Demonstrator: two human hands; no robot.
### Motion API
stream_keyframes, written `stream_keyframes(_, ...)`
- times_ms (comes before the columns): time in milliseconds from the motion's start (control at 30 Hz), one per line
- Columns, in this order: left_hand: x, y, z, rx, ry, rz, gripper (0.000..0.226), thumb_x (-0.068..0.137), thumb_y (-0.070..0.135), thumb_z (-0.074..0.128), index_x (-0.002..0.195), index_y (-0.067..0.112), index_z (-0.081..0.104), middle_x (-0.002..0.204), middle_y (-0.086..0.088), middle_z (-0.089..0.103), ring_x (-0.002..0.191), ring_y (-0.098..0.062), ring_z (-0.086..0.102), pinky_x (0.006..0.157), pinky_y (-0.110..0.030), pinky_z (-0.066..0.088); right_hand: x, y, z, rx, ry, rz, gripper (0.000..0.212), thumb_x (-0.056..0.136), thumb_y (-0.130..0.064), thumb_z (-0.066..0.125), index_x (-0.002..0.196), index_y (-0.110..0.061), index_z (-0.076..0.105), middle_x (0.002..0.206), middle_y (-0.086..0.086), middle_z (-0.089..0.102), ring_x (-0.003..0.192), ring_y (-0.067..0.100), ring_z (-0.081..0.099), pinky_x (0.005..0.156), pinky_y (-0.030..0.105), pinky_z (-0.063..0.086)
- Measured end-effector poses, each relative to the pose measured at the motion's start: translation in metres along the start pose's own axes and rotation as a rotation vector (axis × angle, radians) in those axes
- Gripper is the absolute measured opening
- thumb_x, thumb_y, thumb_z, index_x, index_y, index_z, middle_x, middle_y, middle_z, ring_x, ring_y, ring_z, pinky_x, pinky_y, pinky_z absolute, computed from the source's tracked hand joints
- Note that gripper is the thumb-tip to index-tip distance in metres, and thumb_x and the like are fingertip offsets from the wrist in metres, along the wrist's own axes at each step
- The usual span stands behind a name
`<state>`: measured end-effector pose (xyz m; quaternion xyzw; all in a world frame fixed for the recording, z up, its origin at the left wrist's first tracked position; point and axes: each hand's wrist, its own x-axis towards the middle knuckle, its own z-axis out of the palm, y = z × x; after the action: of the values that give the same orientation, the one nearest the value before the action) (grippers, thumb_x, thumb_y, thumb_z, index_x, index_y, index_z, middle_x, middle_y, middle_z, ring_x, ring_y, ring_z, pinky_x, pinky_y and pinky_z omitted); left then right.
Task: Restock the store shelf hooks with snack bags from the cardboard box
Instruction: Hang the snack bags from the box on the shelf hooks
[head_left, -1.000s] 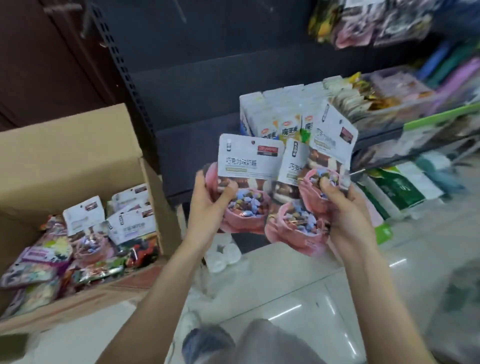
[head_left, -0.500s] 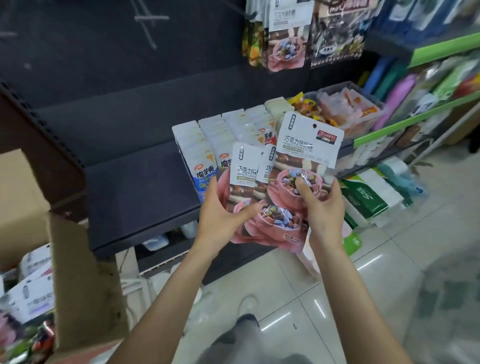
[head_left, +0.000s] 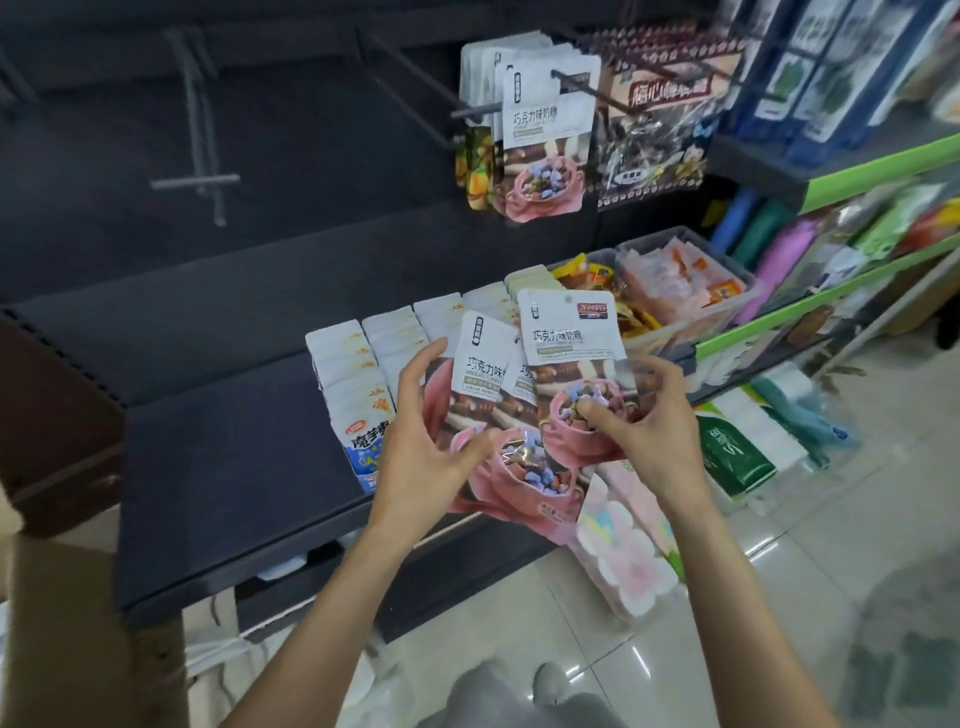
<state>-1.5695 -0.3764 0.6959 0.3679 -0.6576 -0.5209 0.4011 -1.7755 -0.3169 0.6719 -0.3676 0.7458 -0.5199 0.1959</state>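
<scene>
We are holding a fan of glossy, flat snack bags (head_left: 524, 415) (white tops, pink cups of blue and brown candies printed below) above the dark shelf (head_left: 223, 457). Our left hand (head_left: 421, 447) is gripping the fan's left edge, thumb lying across the front; our right hand (head_left: 649, 436) is pinching the front bag. Matching bags (head_left: 545, 140) are hanging on a metal hook (head_left: 524, 98) above.
</scene>
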Motion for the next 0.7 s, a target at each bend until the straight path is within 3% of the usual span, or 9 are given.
stream_keyframes(100,0.008,0.003,0.007,0.078,0.002,0.050,0.072,0.075,-0.002,0.077,0.125,0.038,0.043,0.115,0.039,0.057,0.112,0.010,0.054,0.088,-0.014,0.048,0.019,0.001,-0.011,-0.024,-0.132,-0.077,0.086,0.071,-0.027,0.084,0.139,-0.031,0.031,0.130,-0.006,0.054,0.112,0.011,0.054,0.092,0.033,0.044)
stream_keyframes(167,0.010,0.004,0.012,0.097,0.027,0.054,0.067,0.075,0.001,0.078,0.124,0.037,0.047,0.116,0.035,0.058,0.111,0.008,0.056,0.088,-0.013,0.047,0.027,0.001,-0.013,0.016,-0.215,-0.113,0.084,0.074,-0.029,0.077,0.141,-0.043,0.029,0.141,-0.005,0.043,0.125,0.008,0.044,0.102,0.036,0.039)
stream_keyframes(233,0.014,0.006,0.017,0.108,0.053,0.067,0.066,0.075,0.000,0.077,0.124,0.034,0.049,0.114,0.038,0.058,0.109,0.012,0.055,0.087,-0.009,0.044,0.034,-0.003,-0.010,-0.020,-0.237,-0.115,0.073,0.083,-0.019,0.069,0.141,-0.044,0.032,0.136,-0.005,0.034,0.110,-0.003,0.039,0.096,0.028,0.034)
stream_keyframes(300,0.019,0.012,0.022,0.131,0.071,0.093,0.065,0.074,-0.001,0.078,0.123,0.032,0.050,0.109,0.042,0.056,0.107,0.016,0.054,0.084,-0.003,0.040,0.044,-0.009,-0.006,-0.078,-0.169,-0.150,0.058,0.088,-0.017,0.063,0.137,-0.039,0.042,0.123,0.001,0.036,0.092,-0.002,0.041,0.091,0.024,0.037)
stream_keyframes(400,0.029,0.023,0.027,0.135,0.087,0.131,0.065,0.073,-0.002,0.078,0.124,0.028,0.050,0.106,0.044,0.057,0.105,0.017,0.053,0.082,-0.001,0.040,0.061,-0.014,-0.002,-0.012,-0.061,-0.223,0.040,0.087,-0.034,0.067,0.124,-0.033,0.053,0.119,0.002,0.051,0.097,-0.006,0.048,0.086,0.011,0.039)
stream_keyframes(533,0.040,0.030,0.033,0.166,0.126,0.158,0.066,0.074,0.001,0.079,0.121,0.036,0.049,0.113,0.042,0.055,0.110,0.013,0.054,0.083,-0.004,0.042,0.079,-0.014,-0.006,0.086,-0.092,-0.265,0.045,0.082,-0.038,0.074,0.120,-0.038,0.050,0.126,-0.008,0.060,0.116,0.010,0.056,0.082,0.010,0.044)
stream_keyframes(633,0.048,0.034,0.038,0.239,0.136,0.188,0.067,0.074,0.008,0.081,0.121,0.043,0.047,0.113,0.044,0.054,0.109,0.014,0.054,0.085,-0.006,0.043,0.091,-0.022,-0.015,0.078,-0.104,-0.374,0.056,0.081,-0.032,0.076,0.127,-0.045,0.047,0.128,-0.025,0.053,0.121,-0.008,0.047,0.096,0.014,0.041)
stream_keyframes(700,0.056,0.041,0.042,0.334,0.118,0.223,0.069,0.075,0.014,0.081,0.120,0.050,0.044,0.111,0.046,0.052,0.106,0.016,0.053,0.084,-0.004,0.040,0.103,-0.032,-0.024,0.087,-0.080,-0.412,0.065,0.081,-0.028,0.077,0.138,-0.035,0.045,0.128,-0.030,0.047,0.121,-0.014,0.042,0.100,0.013,0.038)
